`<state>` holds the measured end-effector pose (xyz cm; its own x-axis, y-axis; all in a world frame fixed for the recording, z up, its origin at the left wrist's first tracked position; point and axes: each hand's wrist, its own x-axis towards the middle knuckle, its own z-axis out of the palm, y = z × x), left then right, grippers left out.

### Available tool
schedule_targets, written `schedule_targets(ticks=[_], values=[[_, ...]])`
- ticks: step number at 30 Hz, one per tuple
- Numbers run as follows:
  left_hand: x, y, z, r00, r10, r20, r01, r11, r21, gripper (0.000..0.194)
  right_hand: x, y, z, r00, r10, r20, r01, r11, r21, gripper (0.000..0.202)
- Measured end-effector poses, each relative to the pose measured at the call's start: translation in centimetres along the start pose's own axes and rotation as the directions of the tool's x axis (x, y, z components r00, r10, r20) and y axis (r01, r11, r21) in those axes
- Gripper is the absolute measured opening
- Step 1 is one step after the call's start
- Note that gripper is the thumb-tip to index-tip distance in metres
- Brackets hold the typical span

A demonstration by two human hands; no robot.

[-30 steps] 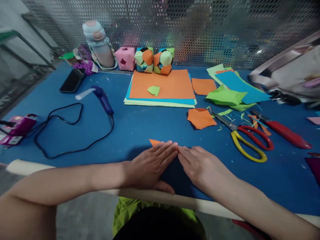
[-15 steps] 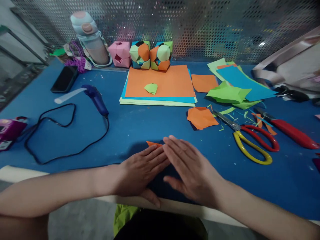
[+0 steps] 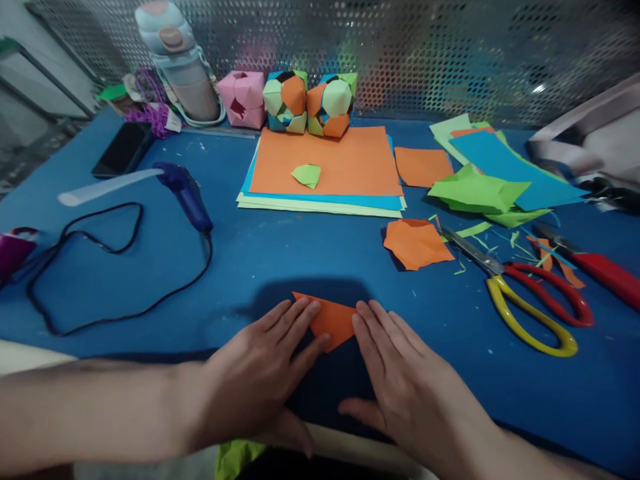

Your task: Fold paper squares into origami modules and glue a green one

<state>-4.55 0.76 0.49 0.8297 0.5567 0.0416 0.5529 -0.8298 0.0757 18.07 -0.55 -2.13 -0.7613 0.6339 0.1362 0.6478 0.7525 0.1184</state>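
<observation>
A small folded piece of orange paper lies on the blue tabletop near its front edge, with a straight crease or edge along its far side. The fingers of my left hand rest flat on the paper's left part and hide some of it. At the paper's right corner, my right hand touches with its fingertips, fingers stretched out and thumb apart. Up and to the right lies a cut orange paper piece with an uneven outline.
Scissors, a red-handled tool and green scraps lie on the right. Stacked coloured sheets sit behind, below folded paper cubes. On the left are a corded glue gun, a phone and a bottle.
My hands have moved apart, the right one sliding rightward along the paper. More of the folded orange paper now shows between them. The whole view has shifted slightly.
</observation>
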Motion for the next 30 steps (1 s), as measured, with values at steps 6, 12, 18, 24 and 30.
schedule_targets(ticks=[6,12,18,24,30], values=[[1.2,-3.2,0.5,0.965,-0.072,-0.25,0.094,0.993,0.077,0.064,0.9,1.5,-1.2,0.984,0.077,-0.158,-0.083,0.996,-0.033,0.052],[2.2,-4.6,1.3,0.969,-0.125,-0.213,0.096,0.985,-0.14,0.054,2.0,2.9,-1.9,0.966,0.095,-0.239,-0.106,0.994,-0.033,0.045],[2.0,-3.8,1.5,0.96,-0.101,-0.261,0.04,0.973,-0.229,0.056,1.8,3.0,-2.0,0.973,0.097,-0.21,-0.107,0.994,-0.035,0.045],[3.0,-4.5,2.0,0.924,-0.061,-0.378,-0.016,0.98,-0.198,0.021,1.8,3.0,-1.6,0.967,0.135,-0.218,-0.132,0.991,0.03,0.044],[3.9,-4.1,2.4,0.832,-0.15,-0.534,-0.025,0.952,-0.306,0.016,1.5,3.6,-1.1,0.877,0.479,-0.02,-0.365,0.694,0.621,0.047]])
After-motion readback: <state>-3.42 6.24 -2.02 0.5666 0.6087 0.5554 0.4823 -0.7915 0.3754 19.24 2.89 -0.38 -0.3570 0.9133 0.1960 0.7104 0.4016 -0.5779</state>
